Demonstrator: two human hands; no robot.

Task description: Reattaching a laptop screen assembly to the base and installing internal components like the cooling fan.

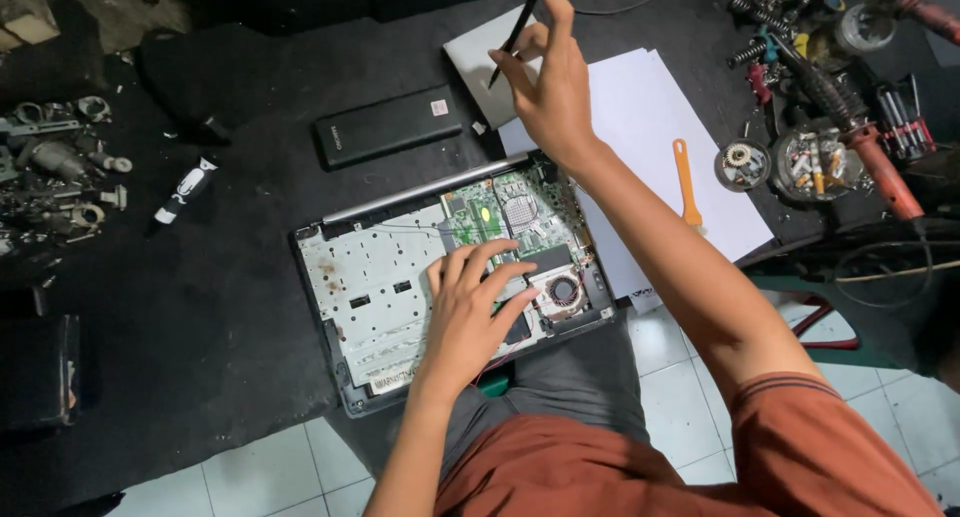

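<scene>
An opened laptop base (370, 277) lies on a black mat, its green circuit board (505, 217) and round fan (565, 290) exposed. My left hand (470, 312) rests flat on the middle of the laptop, fingers spread across the board's lower edge. Raised above the far side of the laptop, my right hand (545, 82) grips a thin black tool (515, 32) shaped like a pen, tip pointing down toward a small grey flat device (475, 57).
A black rectangular power bank (388, 127) lies beyond the laptop. White paper sheets (650, 127) carry an orange plastic pry tool (686, 182). Small round trays of screws (775, 162), screwdrivers and springs crowd the right. Metal parts (55, 167) pile at the left. White tiled floor lies below.
</scene>
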